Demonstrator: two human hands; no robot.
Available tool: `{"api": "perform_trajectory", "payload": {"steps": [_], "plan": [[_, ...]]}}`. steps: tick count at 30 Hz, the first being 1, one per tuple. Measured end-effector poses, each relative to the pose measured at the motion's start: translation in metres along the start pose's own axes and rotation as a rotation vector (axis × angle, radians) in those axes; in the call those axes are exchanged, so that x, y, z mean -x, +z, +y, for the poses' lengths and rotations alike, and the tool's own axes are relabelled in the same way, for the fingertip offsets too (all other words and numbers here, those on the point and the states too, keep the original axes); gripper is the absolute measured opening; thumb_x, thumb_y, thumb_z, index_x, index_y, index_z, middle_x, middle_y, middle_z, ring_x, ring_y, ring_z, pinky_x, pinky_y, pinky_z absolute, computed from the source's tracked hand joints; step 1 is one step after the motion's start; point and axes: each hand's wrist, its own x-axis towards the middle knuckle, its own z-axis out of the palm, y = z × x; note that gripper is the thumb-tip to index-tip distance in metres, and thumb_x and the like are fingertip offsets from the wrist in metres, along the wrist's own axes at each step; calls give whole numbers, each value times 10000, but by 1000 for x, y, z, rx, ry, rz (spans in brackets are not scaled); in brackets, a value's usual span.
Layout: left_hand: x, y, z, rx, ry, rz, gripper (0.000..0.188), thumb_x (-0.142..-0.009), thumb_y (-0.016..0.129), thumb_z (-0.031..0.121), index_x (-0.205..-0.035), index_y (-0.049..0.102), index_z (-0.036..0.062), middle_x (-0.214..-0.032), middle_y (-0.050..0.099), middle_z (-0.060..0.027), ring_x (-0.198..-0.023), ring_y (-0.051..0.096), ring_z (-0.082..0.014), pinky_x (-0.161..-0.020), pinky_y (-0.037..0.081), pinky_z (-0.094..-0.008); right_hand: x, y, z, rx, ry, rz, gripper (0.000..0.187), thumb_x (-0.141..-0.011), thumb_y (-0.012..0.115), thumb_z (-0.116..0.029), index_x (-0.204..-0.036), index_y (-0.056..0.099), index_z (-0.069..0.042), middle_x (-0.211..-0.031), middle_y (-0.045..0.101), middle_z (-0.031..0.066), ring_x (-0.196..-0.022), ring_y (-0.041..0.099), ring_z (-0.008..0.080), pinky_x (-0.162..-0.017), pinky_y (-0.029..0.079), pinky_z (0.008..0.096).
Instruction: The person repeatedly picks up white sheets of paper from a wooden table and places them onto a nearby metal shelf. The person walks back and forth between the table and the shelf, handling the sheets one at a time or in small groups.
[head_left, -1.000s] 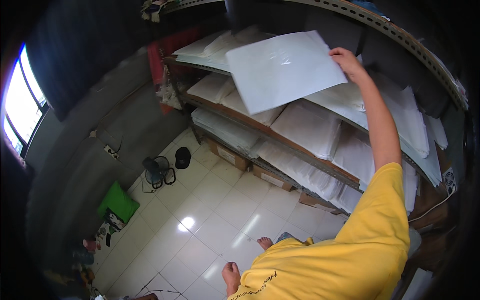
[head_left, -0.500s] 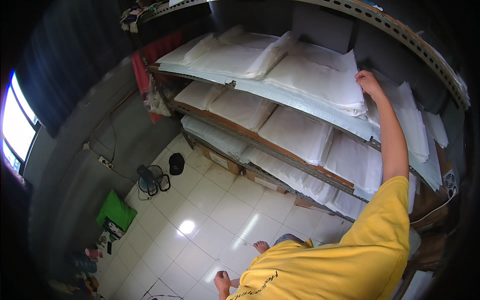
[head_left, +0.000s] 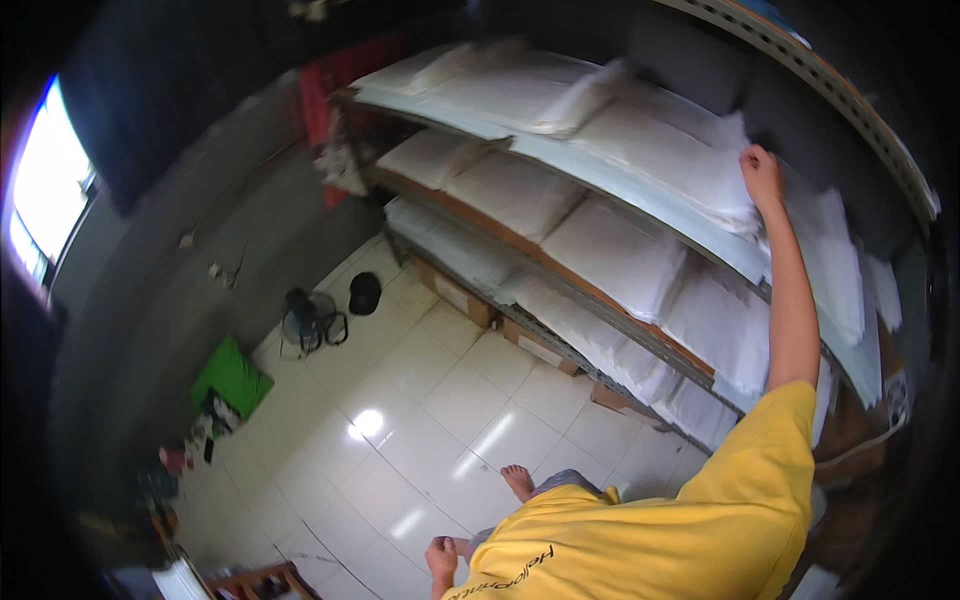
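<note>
From where I stand, the white stack (head_left: 665,150) lies flat on the pale-lined shelf (head_left: 650,198), long axis along it, a short edge facing the right hand (head_left: 763,174). Its sheets look light, floppy, probably slippery (easily creased, too); a corner seems best to hold. Whether those curled fingers pinch anything, I can't tell. The left hand (head_left: 441,555) is curled closed.

The stack of white sheets (head_left: 665,140) lies flat on a pale-lined shelf (head_left: 620,182), set back slightly from the front edge. Layers at its right end are uneven (individual sheet edges are blurred). This end sits at the right hand's fingers (head_left: 757,157); contact cannot be confirmed.
</note>
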Motion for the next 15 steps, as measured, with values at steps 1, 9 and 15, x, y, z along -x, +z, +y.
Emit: {"api": "perform_trajectory", "payload": {"steps": [1, 9, 15], "plan": [[9, -7, 13, 0, -11, 4, 259, -850, 577, 196, -928, 671, -33, -833, 682, -227, -797, 685, -336, -730, 522, -401, 2, 5, -11, -107, -70, 44, 143, -847, 599, -161, -912, 654, -46, -904, 660, 124, -864, 628, 234, -796, 475, 341], [62, -81, 3, -2, -182, 187, 293, -868, 523, 296, -974, 674, 68, -943, 677, -181, -906, 634, -381, -806, 498, -469, 190, 81, -251, -915, -161, -608, 233, -1006, 456, -270, -876, 538, -95, -652, 415, -46, -507, 349, 34, -441, 284, 221], [126, -139, -38, 170, -287, 438, 276, -872, 503, 267, -967, 667, 65, -963, 669, -162, -919, 629, -350, -792, 499, -443, 535, 202, -332, -682, 57, -1683, 108, -903, 469, -166, -839, 530, -103, -640, 520, 18, -532, 503, 143, -456, 410, 295]]}}
